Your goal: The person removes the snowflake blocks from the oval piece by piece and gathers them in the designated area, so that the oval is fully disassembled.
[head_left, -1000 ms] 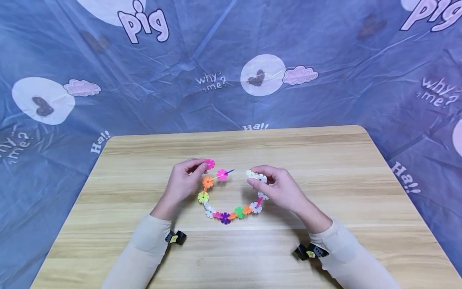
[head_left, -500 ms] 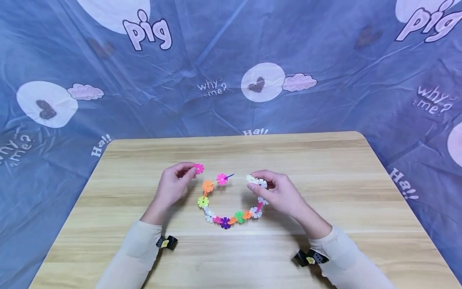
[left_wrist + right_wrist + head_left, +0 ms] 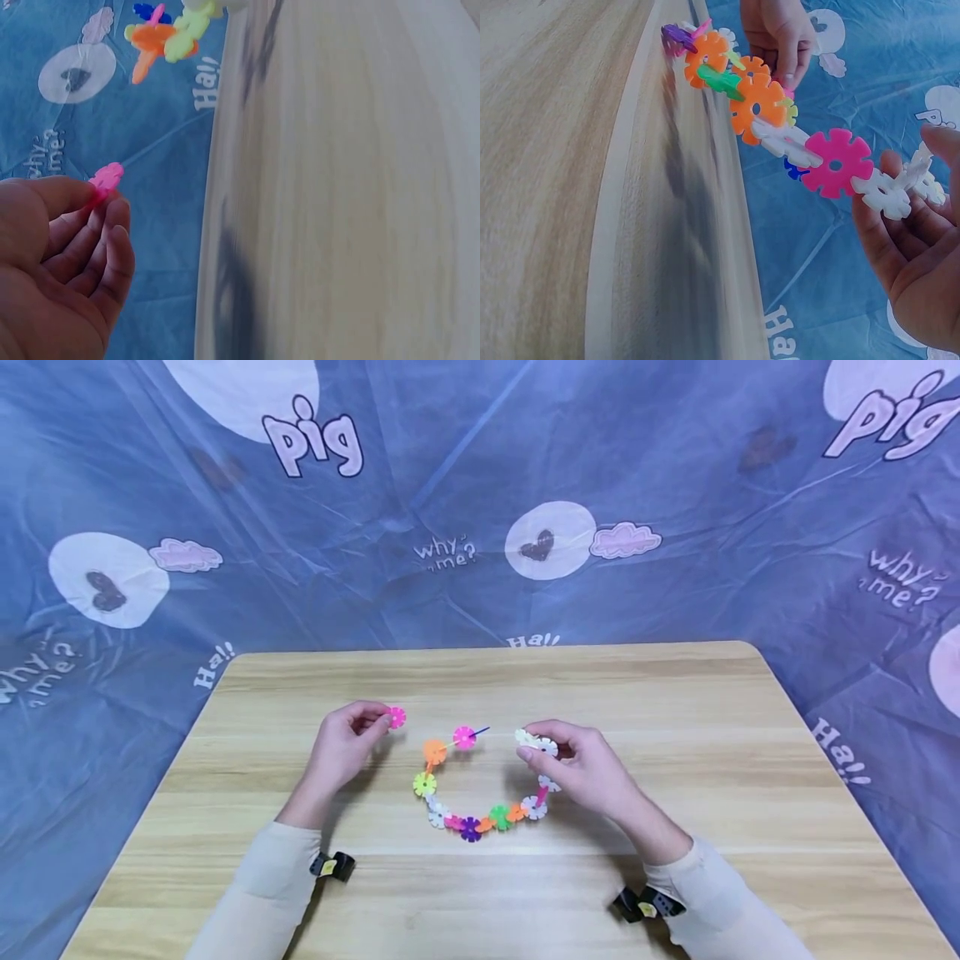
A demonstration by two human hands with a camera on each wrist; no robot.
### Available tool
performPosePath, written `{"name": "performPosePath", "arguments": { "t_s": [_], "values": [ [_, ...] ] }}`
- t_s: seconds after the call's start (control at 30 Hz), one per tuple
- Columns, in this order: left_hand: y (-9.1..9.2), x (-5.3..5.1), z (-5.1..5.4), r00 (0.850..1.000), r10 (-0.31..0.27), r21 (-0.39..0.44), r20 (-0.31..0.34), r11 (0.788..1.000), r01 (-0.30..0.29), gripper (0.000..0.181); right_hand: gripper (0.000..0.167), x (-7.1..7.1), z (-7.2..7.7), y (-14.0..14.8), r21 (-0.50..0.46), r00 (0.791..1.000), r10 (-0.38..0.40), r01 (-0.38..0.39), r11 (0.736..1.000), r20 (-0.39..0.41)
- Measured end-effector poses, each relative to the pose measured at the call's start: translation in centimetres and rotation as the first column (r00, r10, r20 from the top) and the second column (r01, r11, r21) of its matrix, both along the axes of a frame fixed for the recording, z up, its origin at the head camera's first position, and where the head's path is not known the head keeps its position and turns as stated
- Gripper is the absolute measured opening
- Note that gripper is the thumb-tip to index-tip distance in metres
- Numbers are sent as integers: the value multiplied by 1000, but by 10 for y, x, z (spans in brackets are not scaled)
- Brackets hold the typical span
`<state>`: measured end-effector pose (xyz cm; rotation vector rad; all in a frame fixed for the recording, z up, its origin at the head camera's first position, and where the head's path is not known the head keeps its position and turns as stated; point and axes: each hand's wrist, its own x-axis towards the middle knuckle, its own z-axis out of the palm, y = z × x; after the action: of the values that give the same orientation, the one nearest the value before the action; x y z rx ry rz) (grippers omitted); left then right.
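My left hand (image 3: 342,747) pinches a single pink snowflake disc (image 3: 397,718) between thumb and fingertips, apart from the chain, at the chain's left. A curved chain of interlocking snowflake discs (image 3: 470,829) hangs in a U shape, in purple, green, orange, white, yellow and pink. My right hand (image 3: 581,764) grips its white end discs (image 3: 546,747). The other end carries a pink disc (image 3: 464,738) and a blue disc (image 3: 481,732) seen edge-on. In the right wrist view, a larger-looking pink disc (image 3: 835,163) joins the white discs (image 3: 886,193) at my right fingers.
A wood-grain table (image 3: 480,902) lies under both hands, and their shadows fall on it. Behind its far edge hangs a blue printed cloth (image 3: 420,468). Each sleeve has a black wrist camera, one on the left (image 3: 333,866) and one on the right (image 3: 647,905).
My left hand has moved left, away from the chain's pink and blue end, taking the single pink disc with it. The right hand and the chain stay nearly in place.
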<state>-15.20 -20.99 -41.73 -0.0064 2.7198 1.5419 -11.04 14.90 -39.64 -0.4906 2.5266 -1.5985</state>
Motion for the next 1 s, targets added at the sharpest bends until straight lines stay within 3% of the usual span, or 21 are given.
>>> {"name": "performPosePath", "arguments": {
  "t_s": [0.47,0.73,1.0],
  "values": [
    [-24,-7,-10,998,28,-105,64,994,-21,26,30,3,2,1,8,1000,-9,9,1000,-1],
    [-35,-7,-14,990,57,-116,126,992,-42,28,30,6,1,3,15,1000,-2,2,1000,-11],
    [-44,-13,-17,989,64,-126,133,991,-47,26,29,5,0,2,9,1000,-7,8,1000,-19]
  ]
}}
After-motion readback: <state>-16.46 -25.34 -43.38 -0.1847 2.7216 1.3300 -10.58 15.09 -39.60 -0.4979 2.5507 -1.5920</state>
